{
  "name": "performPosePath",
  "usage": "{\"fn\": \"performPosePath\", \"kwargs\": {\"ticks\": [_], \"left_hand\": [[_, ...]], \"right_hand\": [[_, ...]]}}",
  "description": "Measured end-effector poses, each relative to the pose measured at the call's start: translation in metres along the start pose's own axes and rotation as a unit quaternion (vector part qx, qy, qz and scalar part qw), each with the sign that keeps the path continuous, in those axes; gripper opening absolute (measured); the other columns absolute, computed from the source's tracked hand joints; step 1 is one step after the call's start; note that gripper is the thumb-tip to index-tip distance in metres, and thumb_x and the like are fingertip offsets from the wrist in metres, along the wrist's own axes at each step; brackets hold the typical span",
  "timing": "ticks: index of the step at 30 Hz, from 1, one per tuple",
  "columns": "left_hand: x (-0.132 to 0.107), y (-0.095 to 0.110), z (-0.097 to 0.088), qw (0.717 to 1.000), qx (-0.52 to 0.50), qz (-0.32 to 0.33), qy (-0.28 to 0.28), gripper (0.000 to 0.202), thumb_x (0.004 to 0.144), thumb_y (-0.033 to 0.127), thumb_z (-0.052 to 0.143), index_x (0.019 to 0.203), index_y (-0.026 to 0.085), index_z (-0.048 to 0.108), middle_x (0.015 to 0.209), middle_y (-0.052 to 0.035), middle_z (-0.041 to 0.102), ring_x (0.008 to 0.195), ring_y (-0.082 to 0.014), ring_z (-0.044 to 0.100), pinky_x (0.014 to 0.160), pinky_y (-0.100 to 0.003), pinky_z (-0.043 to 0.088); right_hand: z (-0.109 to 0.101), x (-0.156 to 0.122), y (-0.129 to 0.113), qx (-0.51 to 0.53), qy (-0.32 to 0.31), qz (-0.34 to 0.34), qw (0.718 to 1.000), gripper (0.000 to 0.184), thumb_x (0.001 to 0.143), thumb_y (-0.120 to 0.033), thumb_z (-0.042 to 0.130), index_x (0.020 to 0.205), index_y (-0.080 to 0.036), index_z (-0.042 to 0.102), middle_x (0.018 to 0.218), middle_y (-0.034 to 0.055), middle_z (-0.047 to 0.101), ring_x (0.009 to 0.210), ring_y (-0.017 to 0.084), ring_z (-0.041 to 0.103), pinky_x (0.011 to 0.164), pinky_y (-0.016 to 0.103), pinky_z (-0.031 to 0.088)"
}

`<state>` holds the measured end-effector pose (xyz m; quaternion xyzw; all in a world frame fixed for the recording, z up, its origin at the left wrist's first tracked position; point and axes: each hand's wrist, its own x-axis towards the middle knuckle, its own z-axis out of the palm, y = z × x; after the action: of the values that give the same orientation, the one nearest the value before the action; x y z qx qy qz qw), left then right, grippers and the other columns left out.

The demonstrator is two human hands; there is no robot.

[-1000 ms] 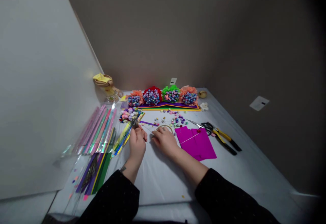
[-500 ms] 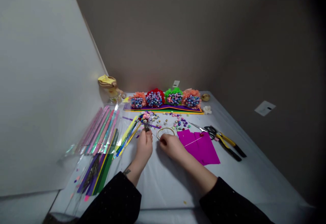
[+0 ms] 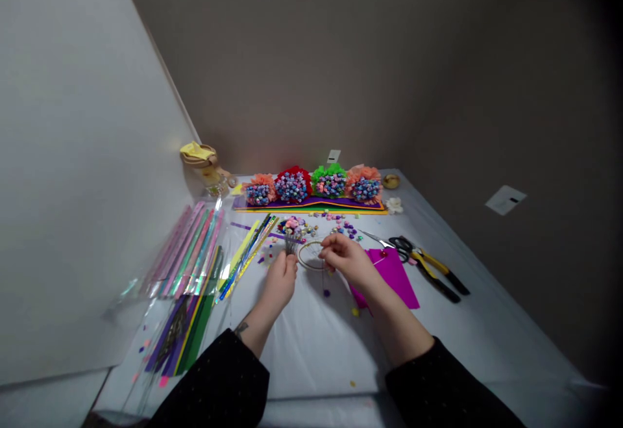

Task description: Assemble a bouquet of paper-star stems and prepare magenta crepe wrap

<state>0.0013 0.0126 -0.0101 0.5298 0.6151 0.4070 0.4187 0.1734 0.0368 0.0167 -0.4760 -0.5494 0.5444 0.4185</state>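
Grey wire-stem bundle with small multicoloured heads (image 3: 291,243), just below frame centre, long axis toward frame top, gripped in left hand (image 3: 282,278); right hand (image 3: 346,259), rightward, pinches thin wire (image 3: 324,276), dark-purple bead (image 3: 326,293) below.

Both forearms (image 3: 398,324) extend forward, angled inward, left hand (image 3: 282,277) closed in a fist, right hand (image 3: 347,259) near it but apart, knuckles uppermost, bent into a pinch.
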Motion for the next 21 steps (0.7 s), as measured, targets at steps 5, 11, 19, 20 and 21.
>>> {"fn": "performPosePath", "kwargs": {"ticks": [5,11,19,20,21], "left_hand": [[-0.004,0.001,0.001,0.998,0.051,0.017,-0.034,0.021,0.088,0.031,0.038,0.071,0.021,0.043,0.056,0.003,0.047,0.052,-0.0135,0.046,0.049,-0.024,0.032],[-0.009,0.002,0.005,0.991,0.095,0.045,-0.085,0.016,0.087,0.028,0.04,0.074,0.021,0.044,0.058,0.0022,0.049,0.053,-0.0142,0.047,0.051,-0.025,0.033],[-0.011,0.008,0.005,0.988,0.095,0.049,-0.108,0.013,0.086,0.029,0.043,0.082,0.019,0.051,0.062,-0.0011,0.056,0.068,-0.0212,0.057,0.061,-0.031,0.042],[-0.011,0.009,0.005,0.988,0.093,0.052,-0.11,0.013,0.085,0.028,0.043,0.082,0.019,0.052,0.063,-0.0016,0.057,0.07,-0.0219,0.058,0.063,-0.031,0.043],[-0.011,0.01,0.005,0.988,0.089,0.054,-0.111,0.013,0.084,0.027,0.044,0.082,0.019,0.053,0.064,-0.002,0.058,0.072,-0.0223,0.059,0.065,-0.032,0.043]], "right_hand": [[-0.009,-0.006,-0.016,0.193,0.099,-0.042,0.975,0.024,0.068,-0.034,0.07,0.086,-0.019,0.063,0.075,0.0022,0.068,0.061,0.012,0.062,0.058,0.026,0.049],[-0.004,-0.008,-0.014,0.21,0.156,-0.082,0.962,0.024,0.072,-0.036,0.07,0.09,-0.021,0.065,0.081,0.0027,0.069,0.066,0.014,0.064,0.063,0.029,0.052],[-0.003,-0.009,-0.007,0.146,0.146,-0.089,0.974,0.02,0.077,-0.035,0.065,0.09,-0.021,0.066,0.075,0.0016,0.068,0.064,0.014,0.062,0.062,0.03,0.05],[-0.003,-0.009,-0.008,0.142,0.145,-0.09,0.975,0.02,0.077,-0.035,0.064,0.091,-0.021,0.066,0.074,0.0014,0.068,0.064,0.014,0.062,0.061,0.029,0.05],[-0.003,-0.009,-0.008,0.135,0.145,-0.092,0.976,0.019,0.077,-0.035,0.064,0.091,-0.021,0.066,0.073,0.0012,0.068,0.063,0.014,0.061,0.061,0.029,0.05]]}}
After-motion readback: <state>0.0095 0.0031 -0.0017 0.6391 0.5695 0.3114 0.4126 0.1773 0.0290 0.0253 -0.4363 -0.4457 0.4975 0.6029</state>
